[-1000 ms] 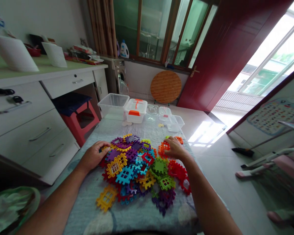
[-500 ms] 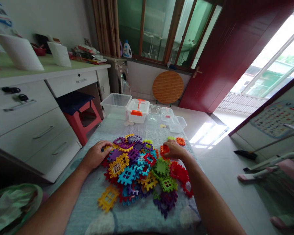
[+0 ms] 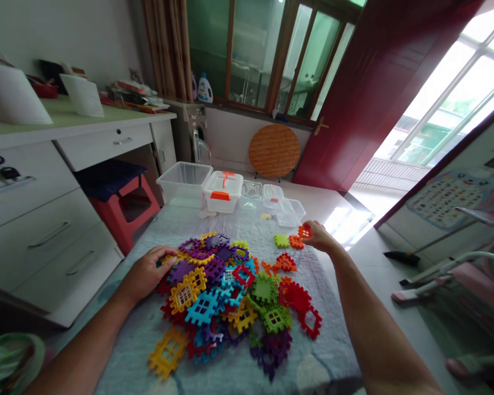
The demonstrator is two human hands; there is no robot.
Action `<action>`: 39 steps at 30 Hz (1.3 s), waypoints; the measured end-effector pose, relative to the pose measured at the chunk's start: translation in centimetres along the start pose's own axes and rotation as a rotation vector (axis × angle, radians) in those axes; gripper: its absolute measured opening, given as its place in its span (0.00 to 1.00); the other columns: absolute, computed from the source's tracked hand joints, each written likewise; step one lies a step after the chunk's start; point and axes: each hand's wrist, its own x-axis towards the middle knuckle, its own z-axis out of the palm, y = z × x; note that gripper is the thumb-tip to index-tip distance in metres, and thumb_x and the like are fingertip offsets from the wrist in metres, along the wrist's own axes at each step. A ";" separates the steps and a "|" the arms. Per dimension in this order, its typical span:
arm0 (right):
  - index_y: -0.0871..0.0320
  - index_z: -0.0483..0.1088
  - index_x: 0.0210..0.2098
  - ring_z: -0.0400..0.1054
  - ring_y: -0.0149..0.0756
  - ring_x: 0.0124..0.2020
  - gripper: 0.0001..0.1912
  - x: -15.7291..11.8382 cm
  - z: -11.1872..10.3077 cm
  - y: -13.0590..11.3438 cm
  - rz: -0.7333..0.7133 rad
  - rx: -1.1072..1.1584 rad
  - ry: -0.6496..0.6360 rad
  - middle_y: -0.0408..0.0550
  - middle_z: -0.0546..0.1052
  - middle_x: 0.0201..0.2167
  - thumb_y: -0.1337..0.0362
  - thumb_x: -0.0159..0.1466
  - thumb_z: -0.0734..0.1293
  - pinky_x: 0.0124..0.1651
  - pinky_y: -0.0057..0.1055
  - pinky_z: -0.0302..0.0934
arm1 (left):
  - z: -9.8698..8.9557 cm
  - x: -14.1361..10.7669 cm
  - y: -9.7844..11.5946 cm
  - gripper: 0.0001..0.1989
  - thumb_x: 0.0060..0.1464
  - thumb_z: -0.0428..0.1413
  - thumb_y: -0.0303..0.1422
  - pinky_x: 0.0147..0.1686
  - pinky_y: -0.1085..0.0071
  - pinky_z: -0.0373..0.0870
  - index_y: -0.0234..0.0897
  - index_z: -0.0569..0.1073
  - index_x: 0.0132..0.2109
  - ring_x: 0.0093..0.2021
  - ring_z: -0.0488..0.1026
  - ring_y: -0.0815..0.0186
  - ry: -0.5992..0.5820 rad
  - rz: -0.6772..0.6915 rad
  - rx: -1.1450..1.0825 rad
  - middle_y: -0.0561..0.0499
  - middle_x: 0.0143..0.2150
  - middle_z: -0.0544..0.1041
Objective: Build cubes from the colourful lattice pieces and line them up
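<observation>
A heap of interlocking plastic building tiles (image 3: 209, 306) with notched edges lies on the cloth-covered table, in purple, yellow, blue, red and green. My left hand (image 3: 148, 273) rests against the heap's left side, thumb and fingers apart, beside purple and yellow tiles. At the table's right side my right hand (image 3: 320, 237) pinches an orange window tile (image 3: 304, 232). Just below it lies another orange tile (image 3: 296, 242), with a lime green tile (image 3: 281, 241) to its left. Red and orange tiles (image 3: 286, 262) are spread between the heap and that hand.
Along the table's far end stand an open clear bin (image 3: 185, 184), a lidded box with orange clips (image 3: 224, 193) and smaller clear containers (image 3: 292, 213). A pink stool (image 3: 121, 211) is at the left beside white drawers (image 3: 49, 230). The blue cloth (image 3: 313, 351) covers the table.
My right hand has moved away from the heap, out to the right and farther off, carrying an orange tile. My left hand stays at the heap. The view has shifted slightly.
</observation>
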 end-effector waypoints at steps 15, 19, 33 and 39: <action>0.58 0.69 0.48 0.67 0.42 0.46 0.26 1.2 2.6 -0.1 -0.052 -0.057 -0.152 0.52 0.73 0.45 0.66 0.48 0.71 0.50 0.33 0.58 | 0.2 0.0 -0.8 0.21 0.51 0.51 0.53 0.52 0.63 0.69 0.41 0.76 0.39 0.46 0.75 0.56 0.001 0.003 0.023 0.47 0.44 0.79; 0.57 0.70 0.46 0.67 0.42 0.45 0.24 1.2 2.6 -0.3 -0.055 -0.087 -0.191 0.52 0.73 0.45 0.67 0.49 0.70 0.49 0.33 0.58 | 0.2 0.0 -1.1 0.20 0.52 0.52 0.51 0.53 0.61 0.68 0.42 0.75 0.39 0.47 0.74 0.56 -0.009 -0.001 0.014 0.47 0.45 0.79; 0.62 0.65 0.56 0.64 0.51 0.51 0.34 -0.5 0.3 -2.0 -0.030 -0.096 -0.197 0.61 0.68 0.52 0.68 0.49 0.71 0.51 0.41 0.58 | 0.0 -0.1 -0.2 0.19 0.52 0.51 0.49 0.53 0.63 0.67 0.39 0.75 0.39 0.47 0.74 0.57 -0.012 -0.010 0.004 0.47 0.44 0.78; 0.58 0.68 0.51 0.64 0.43 0.49 0.23 -7.5 -0.6 -8.2 -0.399 0.156 -0.190 0.54 0.71 0.47 0.60 0.57 0.68 0.54 0.38 0.58 | 0.2 -0.2 -0.4 0.18 0.53 0.51 0.47 0.54 0.62 0.65 0.39 0.75 0.41 0.48 0.72 0.57 -0.019 -0.001 0.020 0.46 0.45 0.77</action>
